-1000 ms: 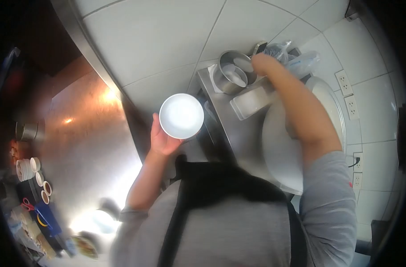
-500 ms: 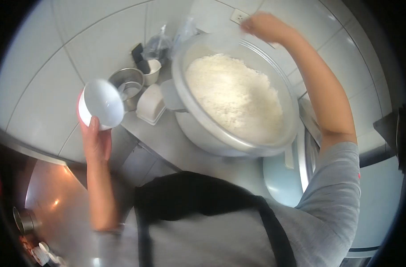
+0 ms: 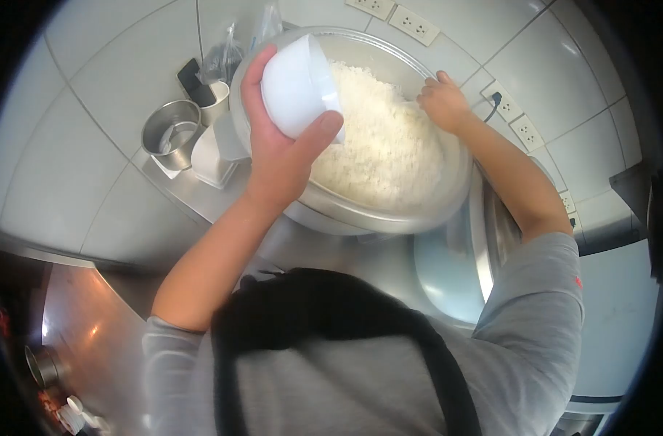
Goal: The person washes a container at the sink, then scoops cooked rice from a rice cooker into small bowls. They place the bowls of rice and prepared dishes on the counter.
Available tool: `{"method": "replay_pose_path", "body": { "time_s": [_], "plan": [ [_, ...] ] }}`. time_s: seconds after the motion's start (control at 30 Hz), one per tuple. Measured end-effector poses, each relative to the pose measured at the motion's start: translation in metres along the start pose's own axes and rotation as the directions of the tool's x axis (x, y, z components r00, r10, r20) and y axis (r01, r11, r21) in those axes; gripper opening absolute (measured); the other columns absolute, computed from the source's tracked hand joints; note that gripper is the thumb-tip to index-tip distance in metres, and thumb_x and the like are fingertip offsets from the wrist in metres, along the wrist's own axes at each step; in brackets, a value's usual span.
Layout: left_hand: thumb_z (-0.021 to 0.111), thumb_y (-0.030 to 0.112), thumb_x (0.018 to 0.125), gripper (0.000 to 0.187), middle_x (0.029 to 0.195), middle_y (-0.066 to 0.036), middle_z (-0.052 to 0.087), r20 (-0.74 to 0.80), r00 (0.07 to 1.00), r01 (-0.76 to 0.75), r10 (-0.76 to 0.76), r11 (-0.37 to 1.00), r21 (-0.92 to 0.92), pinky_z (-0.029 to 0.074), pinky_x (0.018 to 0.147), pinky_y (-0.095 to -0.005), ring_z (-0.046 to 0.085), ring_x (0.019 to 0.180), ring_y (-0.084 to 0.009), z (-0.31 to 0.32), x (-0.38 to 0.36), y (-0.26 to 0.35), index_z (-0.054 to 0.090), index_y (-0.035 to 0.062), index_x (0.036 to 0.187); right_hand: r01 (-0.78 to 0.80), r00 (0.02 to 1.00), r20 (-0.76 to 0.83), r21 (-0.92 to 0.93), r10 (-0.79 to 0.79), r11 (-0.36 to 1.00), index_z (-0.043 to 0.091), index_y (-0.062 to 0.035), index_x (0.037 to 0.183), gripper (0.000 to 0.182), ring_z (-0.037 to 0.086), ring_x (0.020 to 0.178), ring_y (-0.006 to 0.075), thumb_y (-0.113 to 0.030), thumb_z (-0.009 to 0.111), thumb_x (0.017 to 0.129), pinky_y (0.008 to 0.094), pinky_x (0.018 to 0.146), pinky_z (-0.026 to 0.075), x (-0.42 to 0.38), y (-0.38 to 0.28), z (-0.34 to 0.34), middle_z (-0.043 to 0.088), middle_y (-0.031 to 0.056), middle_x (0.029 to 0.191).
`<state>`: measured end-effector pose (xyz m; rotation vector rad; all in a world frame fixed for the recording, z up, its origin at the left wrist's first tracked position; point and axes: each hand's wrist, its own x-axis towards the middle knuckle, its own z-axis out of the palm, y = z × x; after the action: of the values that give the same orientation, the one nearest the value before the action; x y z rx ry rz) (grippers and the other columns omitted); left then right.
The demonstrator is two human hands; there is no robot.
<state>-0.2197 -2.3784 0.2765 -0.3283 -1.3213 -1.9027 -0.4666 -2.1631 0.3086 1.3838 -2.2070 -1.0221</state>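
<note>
A white bowl (image 3: 294, 81) is in my left hand (image 3: 282, 163), thumb on one side and fingers round the other. It is tipped on its side above the left part of a large metal pot (image 3: 346, 211), its mouth turned toward the white rice (image 3: 389, 152) inside. Over the pot's far right side, my right hand (image 3: 445, 103) is closed at the edge of the rice. Whatever its fingers grip, if anything, is hidden from me.
Left of the pot stand a steel container (image 3: 172, 134), a white plastic box (image 3: 214, 156) and a white cup (image 3: 217, 102) with a black object (image 3: 194, 81) in it. Plastic bags (image 3: 222, 58) lie behind. Wall sockets (image 3: 413, 25) line the tiles, one holding a plug.
My left hand has brought the bowl rightward and up, over the pot, and tilted it. My right hand has come down from above the far rim to the rice. The camera view has shifted.
</note>
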Motion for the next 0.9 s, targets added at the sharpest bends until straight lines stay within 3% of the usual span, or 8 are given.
{"method": "replay_pose_path", "body": {
  "time_s": [0.13, 0.23, 0.33, 0.43, 0.53, 0.73, 0.83, 0.9],
  "plan": [
    [0.073, 0.015, 0.072, 0.085, 0.12, -0.014, 0.039, -0.014, 1.0, -0.001, 0.002, 0.998, 0.063, 0.049, 0.082, -0.0333, 0.048, 0.105, -0.0215, 0.001, -0.001, 0.001, 0.018, 0.0083, 0.136, 0.112, 0.994, -0.015, 0.045, -0.111, 0.993, 0.066, -0.0123, 0.07, 0.012, 0.053, 0.087, 0.0173, -0.013, 0.056, 0.076, 0.0324, 0.087, 0.033, -0.015, -0.029, -0.027, 0.062, 0.0015, 0.072],
    [0.074, 0.015, 0.072, 0.085, 0.119, -0.013, 0.041, -0.004, 1.0, 0.027, -0.027, 1.0, -0.002, 0.049, 0.081, -0.0327, 0.049, 0.103, -0.0199, 0.002, -0.001, 0.006, 0.018, 0.0077, 0.135, 0.042, 0.999, 0.002, 0.139, -0.042, 0.989, 0.066, -0.0129, 0.069, 0.011, 0.054, 0.082, 0.0165, -0.019, 0.06, 0.076, 0.033, 0.083, 0.033, -0.034, -0.047, -0.049, 0.061, -0.0003, 0.067],
    [0.074, 0.014, 0.072, 0.084, 0.117, -0.012, 0.042, 0.009, 1.0, 0.003, -0.004, 1.0, 0.026, 0.048, 0.081, -0.0325, 0.049, 0.101, -0.019, -0.001, -0.002, 0.005, 0.019, 0.0076, 0.134, 0.083, 0.982, -0.181, 0.218, -0.043, 0.972, 0.067, -0.0141, 0.068, 0.013, 0.054, 0.077, 0.0156, -0.023, 0.062, 0.076, 0.0342, 0.08, 0.033, -0.054, -0.074, -0.081, 0.06, -0.0012, 0.064],
    [0.075, 0.015, 0.071, 0.084, 0.117, -0.012, 0.042, 0.012, 1.0, -0.007, 0.006, 0.999, 0.036, 0.047, 0.082, -0.0323, 0.05, 0.1, -0.0185, 0.0, -0.001, 0.001, 0.019, 0.0075, 0.134, 0.065, 0.981, -0.195, 0.275, -0.011, 0.959, 0.065, -0.0148, 0.067, 0.013, 0.052, 0.072, 0.0161, -0.024, 0.065, 0.076, 0.0367, 0.077, 0.032, -0.062, -0.091, -0.102, 0.055, -0.0021, 0.061],
    [0.075, 0.017, 0.071, 0.085, 0.117, -0.012, 0.043, 0.022, 1.0, -0.006, 0.005, 0.999, 0.041, 0.047, 0.081, -0.0325, 0.05, 0.1, -0.0185, -0.001, -0.001, 0.001, 0.019, 0.0075, 0.134, 0.009, 0.995, -0.094, 0.365, 0.028, 0.931, 0.067, -0.0147, 0.067, 0.015, 0.054, 0.071, 0.0161, -0.026, 0.064, 0.077, 0.0362, 0.079, 0.031, -0.065, -0.103, -0.125, 0.059, -0.0007, 0.062],
    [0.076, 0.019, 0.07, 0.087, 0.119, -0.012, 0.042, 0.034, 0.999, -0.039, 0.036, 0.993, 0.111, 0.046, 0.083, -0.0334, 0.049, 0.102, -0.0195, 0.0, 0.0, 0.0, 0.019, 0.008, 0.135, -0.025, 0.997, -0.046, 0.524, 0.058, 0.851, 0.068, -0.0151, 0.07, 0.011, 0.054, 0.066, 0.0187, -0.022, 0.064, 0.077, 0.0357, 0.078, 0.03, -0.06, -0.106, -0.13, 0.06, 0.0009, 0.06],
    [0.076, 0.019, 0.07, 0.088, 0.119, -0.013, 0.042, 0.023, 0.999, -0.029, 0.026, 0.993, 0.117, 0.046, 0.085, -0.034, 0.048, 0.104, -0.0204, 0.001, 0.0, 0.001, 0.018, 0.008, 0.135, -0.012, 0.998, -0.039, 0.66, 0.05, 0.751, 0.067, -0.0148, 0.072, 0.006, 0.05, 0.065, 0.0215, -0.019, 0.065, 0.076, 0.0358, 0.078, 0.029, -0.05, -0.107, -0.122, 0.059, 0.0021, 0.062],
    [0.075, 0.019, 0.072, 0.086, 0.12, -0.013, 0.041, 0.016, 1.0, -0.028, 0.026, 0.99, 0.136, 0.045, 0.086, -0.0342, 0.047, 0.105, -0.021, 0.001, -0.001, 0.004, 0.019, 0.0074, 0.136, -0.048, 0.999, 0.051, 0.719, 0.016, 0.693, 0.069, -0.0134, 0.076, 0.005, 0.053, 0.066, 0.0219, -0.017, 0.065, 0.076, 0.036, 0.078, 0.034, -0.041, -0.105, -0.122, 0.061, 0.0054, 0.066]
  ]
}}
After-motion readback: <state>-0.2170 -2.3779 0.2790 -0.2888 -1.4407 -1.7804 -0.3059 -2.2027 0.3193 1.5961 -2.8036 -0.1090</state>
